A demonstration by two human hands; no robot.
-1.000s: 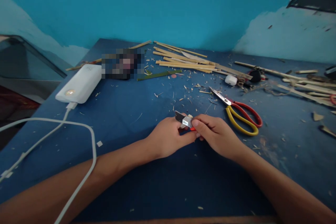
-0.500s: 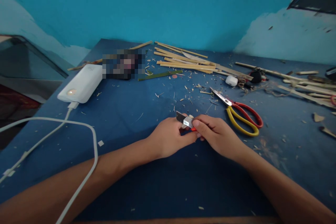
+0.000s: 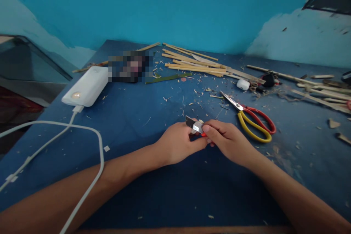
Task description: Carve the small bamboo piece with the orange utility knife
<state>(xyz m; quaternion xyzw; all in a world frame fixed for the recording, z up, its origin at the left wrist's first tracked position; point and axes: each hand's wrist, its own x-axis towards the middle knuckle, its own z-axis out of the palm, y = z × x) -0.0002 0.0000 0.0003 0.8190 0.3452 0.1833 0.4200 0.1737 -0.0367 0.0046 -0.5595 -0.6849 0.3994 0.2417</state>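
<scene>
In front of me over the blue table, my two hands meet. My right hand (image 3: pixel 229 139) is closed on a utility knife (image 3: pixel 196 127), whose dark blade points left and whose red-orange part shows under the fingers. My left hand (image 3: pixel 177 142) is closed just left of it, its thumb reaching to the right fingertips. A small pale piece (image 3: pixel 201 121) pokes out beside the blade, between the hands; most of it is hidden. Scissors (image 3: pixel 246 115) with one red and one yellow handle lie spread beyond my right hand.
Bamboo strips (image 3: pixel 192 64) lie along the back, with more sticks (image 3: pixel 323 89) at the right. A white power bank (image 3: pixel 86 86) stands left, its white cable (image 3: pixel 100 142) crossing my left forearm. A white earbud case (image 3: pixel 242 84) and shavings are scattered about. A blue wall (image 3: pixel 170 7) rises behind.
The whole view has shifted very slightly to the right. Both hands keep the same hold on the knife and pale piece.
</scene>
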